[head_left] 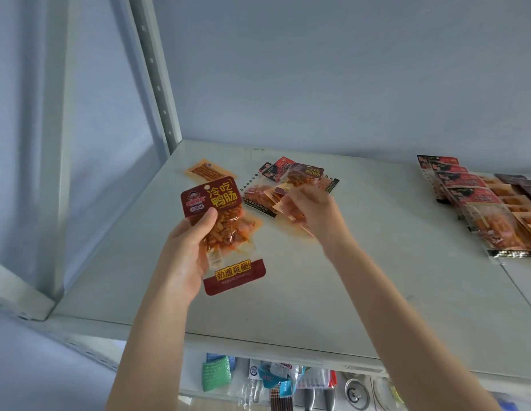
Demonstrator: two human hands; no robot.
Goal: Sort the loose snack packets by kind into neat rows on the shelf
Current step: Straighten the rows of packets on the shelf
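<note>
My left hand (187,250) holds a dark red snack packet (225,232) with yellow lettering upright above the pale shelf (377,262). My right hand (311,212) reaches into a loose pile of packets (293,179) at the shelf's middle back, its fingers closed on a clear orange packet (288,203) at the pile's near edge. One orange packet (207,170) lies alone behind the held one. At the right, a neat overlapping row of red-and-black packets (477,203) runs toward me.
A perforated metal upright (157,78) stands at the shelf's back left corner. The blue-grey wall (317,69) closes the back. Below the shelf's front lip hang a green sponge (216,372) and several small packaged household items (276,378).
</note>
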